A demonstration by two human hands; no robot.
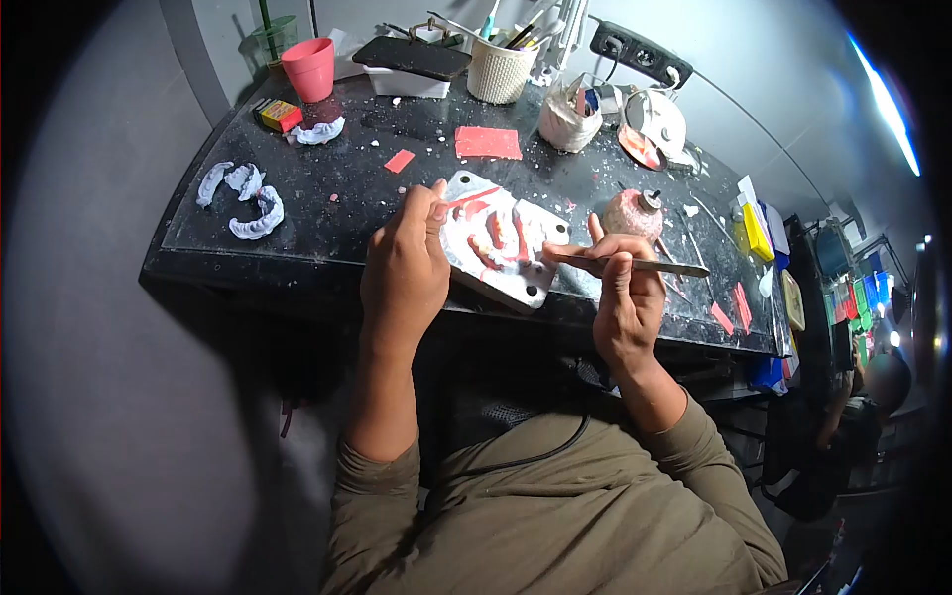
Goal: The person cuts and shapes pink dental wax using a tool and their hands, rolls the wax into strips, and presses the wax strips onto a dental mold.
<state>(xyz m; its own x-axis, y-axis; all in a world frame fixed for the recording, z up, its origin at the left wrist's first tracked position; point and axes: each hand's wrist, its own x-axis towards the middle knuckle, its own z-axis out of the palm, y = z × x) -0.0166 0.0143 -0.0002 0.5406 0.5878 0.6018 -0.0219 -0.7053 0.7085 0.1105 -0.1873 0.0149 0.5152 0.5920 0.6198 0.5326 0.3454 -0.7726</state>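
Observation:
A pale block (511,283) with dark round holes at its corners lies near the front edge of the dark table, with white and red dental shapes on its top. At its left side, my left hand (409,248) is closed, pinching a thin red strip (474,197) that reaches over the block. My right hand (625,288) is at the block's right side, its fingers wrapped round a slim metal tool (669,268). The tool lies roughly level, one end close to the block's right edge and the broader end pointing right.
White dental moulds (260,214) lie at the left. Red sheets (488,143), a pink cup (309,71), a tool holder (498,73) and a white bag (568,121) stand or lie behind. A round bottle (633,214) is beyond my right hand. Another person (828,416) is at far right.

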